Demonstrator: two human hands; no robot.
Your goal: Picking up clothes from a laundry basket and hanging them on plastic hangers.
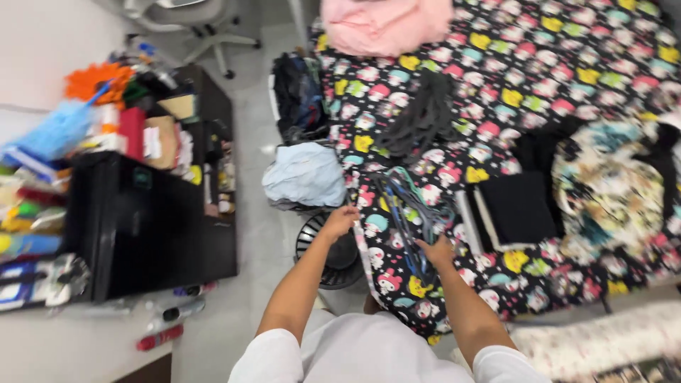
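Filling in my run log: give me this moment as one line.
left hand: at bed edge, touching patterned bedsheet | right hand: on dark striped garment | nearby: folded black clothes, light blue bundle

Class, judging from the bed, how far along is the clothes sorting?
Done: a folded black garment lies flat. In hand: the left hand and right hand touch a dark, colour-edged bundle. Left: a grey garment, pink heap and pale blue cloth lie loose.

bedsheet (567,64): matt printed cloth | folded garment (518,207): matt black cloth | cabinet (142,227): glossy black
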